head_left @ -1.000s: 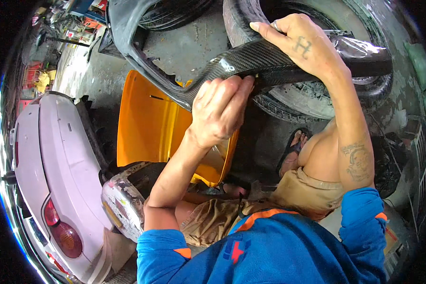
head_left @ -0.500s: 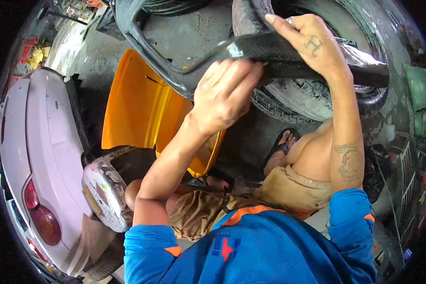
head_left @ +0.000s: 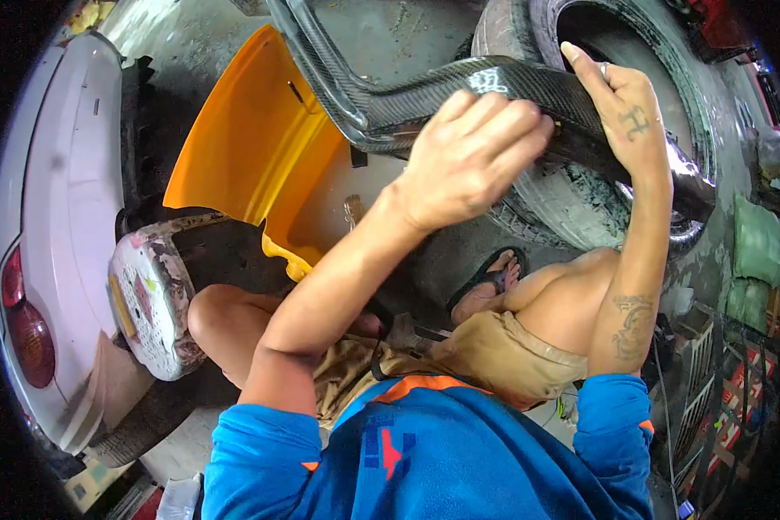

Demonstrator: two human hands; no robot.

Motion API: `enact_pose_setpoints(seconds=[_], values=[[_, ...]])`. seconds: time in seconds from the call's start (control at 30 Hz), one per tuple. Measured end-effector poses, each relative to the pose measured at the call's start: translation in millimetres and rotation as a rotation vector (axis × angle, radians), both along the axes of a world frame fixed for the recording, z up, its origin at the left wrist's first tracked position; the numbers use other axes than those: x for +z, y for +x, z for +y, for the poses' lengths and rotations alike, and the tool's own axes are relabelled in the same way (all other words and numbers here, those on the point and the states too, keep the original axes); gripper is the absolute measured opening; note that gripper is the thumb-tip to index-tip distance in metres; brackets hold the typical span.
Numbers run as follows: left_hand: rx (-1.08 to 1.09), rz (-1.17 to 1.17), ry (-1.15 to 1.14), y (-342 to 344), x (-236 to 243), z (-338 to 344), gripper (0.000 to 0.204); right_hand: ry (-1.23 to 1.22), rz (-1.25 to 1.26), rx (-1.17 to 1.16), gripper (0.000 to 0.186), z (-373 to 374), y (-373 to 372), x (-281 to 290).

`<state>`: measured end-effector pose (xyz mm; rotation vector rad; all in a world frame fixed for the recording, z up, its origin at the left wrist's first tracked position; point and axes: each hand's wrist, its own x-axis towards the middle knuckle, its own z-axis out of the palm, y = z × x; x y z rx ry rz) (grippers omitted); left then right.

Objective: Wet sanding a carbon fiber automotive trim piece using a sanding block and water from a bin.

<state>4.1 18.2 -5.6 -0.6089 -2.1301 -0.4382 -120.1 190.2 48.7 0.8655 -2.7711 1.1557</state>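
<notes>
A long black carbon-fibre part [head_left: 429, 100], glossy and bent at the left, lies across the upper middle, over upright-looking tires. My right hand [head_left: 628, 121] is closed on its right section, thumb along the upper edge. My left hand [head_left: 477, 156] has its fingers curled against the part's near side, below a bright reflection; whatever is inside those fingers is hidden. An orange curved panel [head_left: 217, 139] stands left of and below the part.
A white car rear with a red lamp [head_left: 61, 243] fills the left. Beside it is a worn, paint-spattered stool [head_left: 147, 303]. Tires [head_left: 659, 56] lie at upper right, with green bags [head_left: 758, 243] beyond. A brush [head_left: 353, 210] lies near the orange panel.
The view has shifted, so the orange panel and car appear higher and farther left. Both hands and the part appear farther right; the part's right end has dropped lower in the picture.
</notes>
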Motion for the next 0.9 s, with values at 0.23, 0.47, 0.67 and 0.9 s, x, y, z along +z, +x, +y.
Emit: enact_pose_setpoints(seconds=[0.23,0.47,0.67,0.9], values=[[-0.049,-0.001,0.004,-8,6,17,0.037,-0.027,0.059,0.019,0.062,11,-12,-9],[0.027,-0.038,0.093,0,0,10,0.035,0.010,0.071,0.021,0.063,14,-14,-10],[0.050,0.051,0.103,1,-22,-8,0.046,0.179,-0.014,-0.094,0.037,4,1,0],[0.065,-0.004,0.088,5,-12,0,0.035,0.114,0.012,-0.057,0.040,8,-7,-5]])
